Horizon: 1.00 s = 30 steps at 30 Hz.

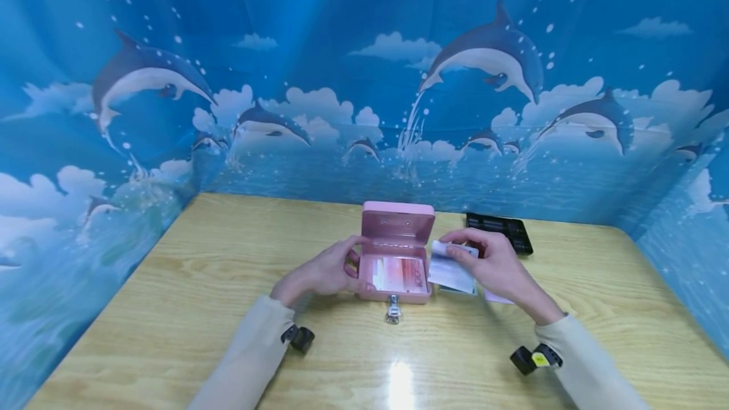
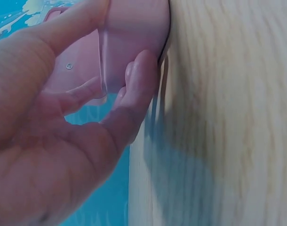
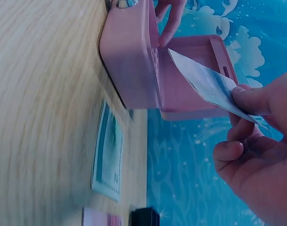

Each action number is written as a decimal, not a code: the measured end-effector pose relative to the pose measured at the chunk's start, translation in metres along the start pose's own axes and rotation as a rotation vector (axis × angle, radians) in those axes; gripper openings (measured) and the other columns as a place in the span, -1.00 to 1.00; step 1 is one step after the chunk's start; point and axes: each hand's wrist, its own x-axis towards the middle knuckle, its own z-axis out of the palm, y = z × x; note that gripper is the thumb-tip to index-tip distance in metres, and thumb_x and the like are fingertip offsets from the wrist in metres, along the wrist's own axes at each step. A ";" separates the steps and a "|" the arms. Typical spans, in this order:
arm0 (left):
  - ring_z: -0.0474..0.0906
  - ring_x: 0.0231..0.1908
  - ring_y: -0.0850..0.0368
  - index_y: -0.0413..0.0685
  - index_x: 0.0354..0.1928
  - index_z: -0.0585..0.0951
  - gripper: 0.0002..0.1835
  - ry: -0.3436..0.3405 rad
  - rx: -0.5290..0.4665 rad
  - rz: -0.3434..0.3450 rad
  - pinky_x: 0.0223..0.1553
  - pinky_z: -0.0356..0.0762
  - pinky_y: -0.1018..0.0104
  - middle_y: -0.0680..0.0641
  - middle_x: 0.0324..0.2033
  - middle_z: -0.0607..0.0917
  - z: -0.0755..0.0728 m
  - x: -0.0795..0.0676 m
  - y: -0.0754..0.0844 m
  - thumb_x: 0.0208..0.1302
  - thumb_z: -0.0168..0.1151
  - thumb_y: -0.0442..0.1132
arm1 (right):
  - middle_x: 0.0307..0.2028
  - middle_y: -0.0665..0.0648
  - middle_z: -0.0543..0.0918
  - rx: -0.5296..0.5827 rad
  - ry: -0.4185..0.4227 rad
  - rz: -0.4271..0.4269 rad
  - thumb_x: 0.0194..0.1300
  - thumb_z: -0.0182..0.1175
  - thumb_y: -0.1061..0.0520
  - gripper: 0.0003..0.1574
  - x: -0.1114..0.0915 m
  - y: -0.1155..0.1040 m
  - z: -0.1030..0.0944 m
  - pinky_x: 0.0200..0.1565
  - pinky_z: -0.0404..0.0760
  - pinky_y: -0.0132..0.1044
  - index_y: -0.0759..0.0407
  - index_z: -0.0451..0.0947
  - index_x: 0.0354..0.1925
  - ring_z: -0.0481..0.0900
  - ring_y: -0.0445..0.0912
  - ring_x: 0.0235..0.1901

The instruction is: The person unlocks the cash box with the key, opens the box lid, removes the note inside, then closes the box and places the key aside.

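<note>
While my left hand is gripping the open pink box by its left side, I am pinching a pale note in my right hand near the box's right edge, a green note lying on the table

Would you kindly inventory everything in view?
Wooden table: one, tan, foreground
Dolphin-print curtain: one, blue, background
Rectangular metal box: one, pink, on table
Metal clasp: one, silver, box front
Paper banknotes: count unclear, reddish, in box
Lifted paper: count unclear, pale, beside box
Flat notes: two visible, green and purplish, table
Plastic tray: one, black, back right
Wrist cameras: two, black, wrists
Sleeves: two, cream, forearms
Left hand: one, bare, gripping box
Right hand: one, bare, pinching paper
</note>
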 end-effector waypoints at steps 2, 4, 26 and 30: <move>0.64 -0.11 0.09 0.00 0.56 0.20 0.06 -0.008 -0.005 0.002 0.03 0.70 0.19 -0.15 0.03 0.60 0.000 0.000 0.001 0.05 0.60 -0.21 | 0.02 0.14 0.76 -0.013 0.003 0.009 0.42 0.30 0.14 -0.80 -0.003 0.002 -0.004 -0.42 0.47 -0.37 0.01 0.74 -0.02 0.54 -0.13 -0.32; 0.64 -0.12 0.09 0.01 0.57 0.17 0.06 -0.025 -0.018 0.001 -0.03 0.72 0.21 -0.16 0.05 0.59 0.000 0.000 0.001 0.07 0.59 -0.21 | 0.02 0.13 0.76 -0.032 0.002 0.018 0.43 0.29 0.13 -0.80 -0.006 0.004 -0.008 -0.37 0.48 -0.39 -0.01 0.74 -0.02 0.56 -0.17 -0.25; 0.60 -0.08 0.07 0.10 0.59 0.12 0.04 -0.001 0.028 -0.025 -0.06 0.68 0.24 -0.18 0.15 0.46 0.006 -0.004 0.001 0.17 0.52 0.02 | 0.11 0.18 0.73 -0.153 0.003 0.099 0.46 0.26 0.03 -0.79 -0.029 0.030 -0.049 -0.20 0.50 -0.40 -0.08 0.74 0.00 0.60 -0.14 0.02; 0.59 -0.08 0.06 0.09 0.58 0.13 0.05 0.008 0.022 -0.031 -0.06 0.69 0.22 -0.18 0.15 0.46 0.007 -0.003 0.000 0.15 0.54 -0.01 | 0.10 0.19 0.73 -0.179 -0.006 0.106 0.47 0.25 0.05 -0.79 -0.030 0.037 -0.055 -0.19 0.48 -0.42 -0.08 0.74 0.00 0.60 -0.13 0.02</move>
